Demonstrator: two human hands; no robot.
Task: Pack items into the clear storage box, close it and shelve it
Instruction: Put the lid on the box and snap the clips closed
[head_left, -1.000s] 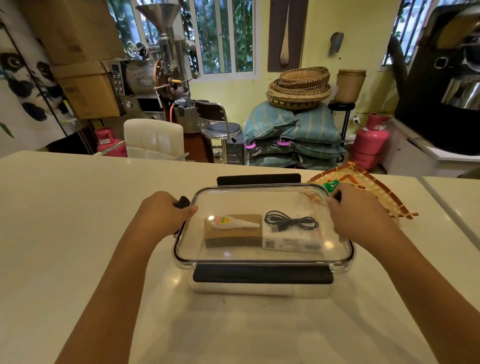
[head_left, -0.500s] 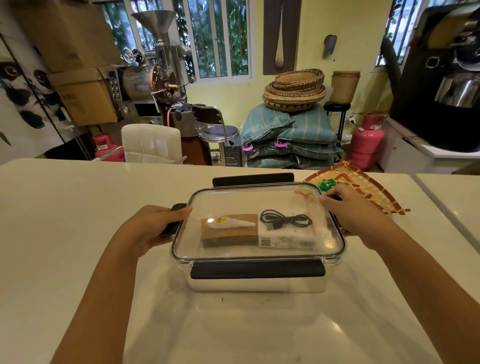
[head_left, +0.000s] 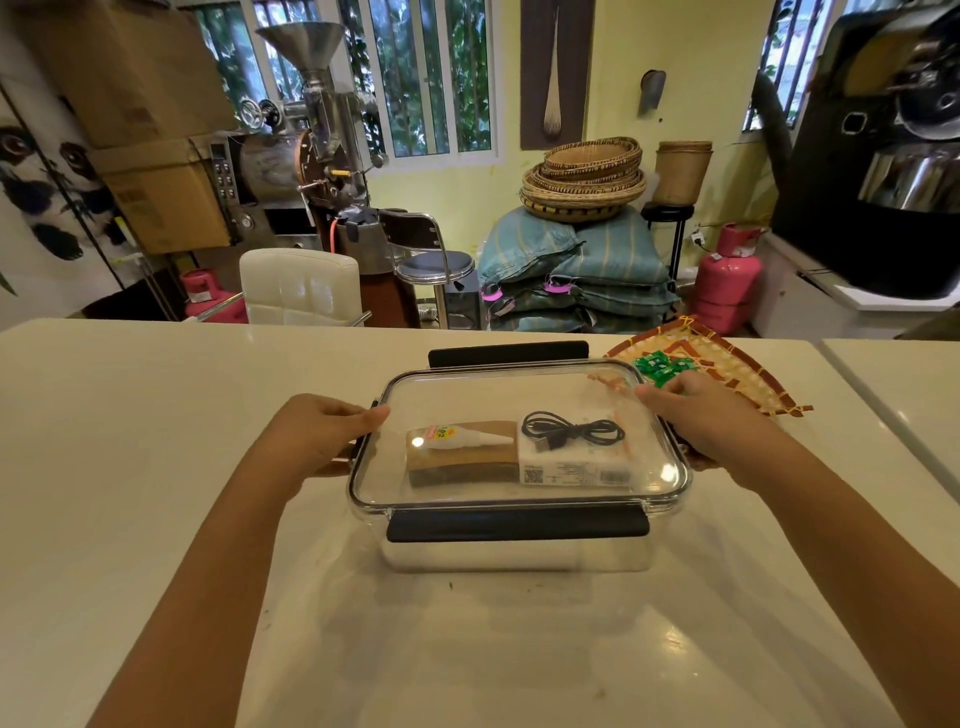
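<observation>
The clear storage box (head_left: 519, 556) stands on the white table with its transparent lid (head_left: 467, 395) on top. Black latches sit along the front (head_left: 517, 524) and back (head_left: 509, 353) edges. Inside lie a brown box (head_left: 457, 462), a white glue tube (head_left: 462, 435), a white carton (head_left: 576, 467) and a coiled black cable (head_left: 571, 431). My left hand (head_left: 317, 436) grips the box's left side over its black latch, thumb on the lid rim. My right hand (head_left: 701, 421) grips the right side, fingers curled over the rim.
A woven patterned tray (head_left: 727, 364) with green packets (head_left: 662, 364) lies just behind my right hand. The white table (head_left: 156, 441) stretches left and toward me. Beyond its far edge stand a white chair (head_left: 301, 286), a stool and a pink gas cylinder (head_left: 724, 280).
Both hands have settled lower on the box's short sides, the left thumb sliding onto the lid rim. The box stays in place on the table.
</observation>
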